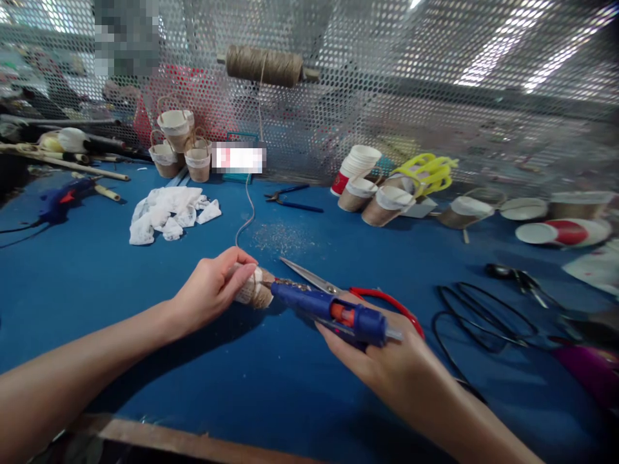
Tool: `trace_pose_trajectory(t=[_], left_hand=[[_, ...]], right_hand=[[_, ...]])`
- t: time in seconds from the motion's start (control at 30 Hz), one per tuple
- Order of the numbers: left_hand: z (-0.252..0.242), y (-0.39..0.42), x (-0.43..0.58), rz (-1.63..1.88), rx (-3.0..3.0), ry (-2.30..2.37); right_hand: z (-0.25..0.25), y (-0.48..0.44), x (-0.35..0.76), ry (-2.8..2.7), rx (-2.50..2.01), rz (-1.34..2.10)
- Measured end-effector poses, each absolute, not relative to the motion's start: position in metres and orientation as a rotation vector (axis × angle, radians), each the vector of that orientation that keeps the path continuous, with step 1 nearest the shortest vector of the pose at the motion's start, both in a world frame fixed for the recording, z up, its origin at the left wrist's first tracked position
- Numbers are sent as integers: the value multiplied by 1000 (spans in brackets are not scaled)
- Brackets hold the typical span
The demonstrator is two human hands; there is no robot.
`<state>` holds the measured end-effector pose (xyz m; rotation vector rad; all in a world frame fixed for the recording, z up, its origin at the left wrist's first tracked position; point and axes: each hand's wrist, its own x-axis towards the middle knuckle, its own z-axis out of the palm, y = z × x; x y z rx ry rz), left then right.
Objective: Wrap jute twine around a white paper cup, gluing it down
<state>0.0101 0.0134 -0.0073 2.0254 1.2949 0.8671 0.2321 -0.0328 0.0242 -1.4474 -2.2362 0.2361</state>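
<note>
In my right hand [387, 348] is a blue glue gun [319, 306], its nozzle pointing left and meeting the side of a small twine-wrapped cup [258, 293]. My left hand [217, 283] grips that cup, which lies on its side with white lace around it. A strand of twine [250, 212] runs from near the left fingers up to a twine spool [264, 66] on the mesh panel. Partly behind the glue gun lie scissors [314, 276] with red handles.
Pliers [294, 200] and crumpled white lace [167, 209] lie farther back. Finished twine baskets [176, 132] are stacked at back left, near a second glue gun [65, 200]. Cups [358, 164] and more baskets line the back right. Black cable [478, 316] coils at right.
</note>
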Motion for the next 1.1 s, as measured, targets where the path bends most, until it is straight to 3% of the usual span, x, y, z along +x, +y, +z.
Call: trace_pose_trajectory(t=[0.77,1.1], left_hand=[[-4,13,11,830,1978,1359],[-4,14,11,839,1945,1391]], right_hand=[[24,-31,237,-2227,-1472,445],[18,-37,232,-2203,-1443,344]])
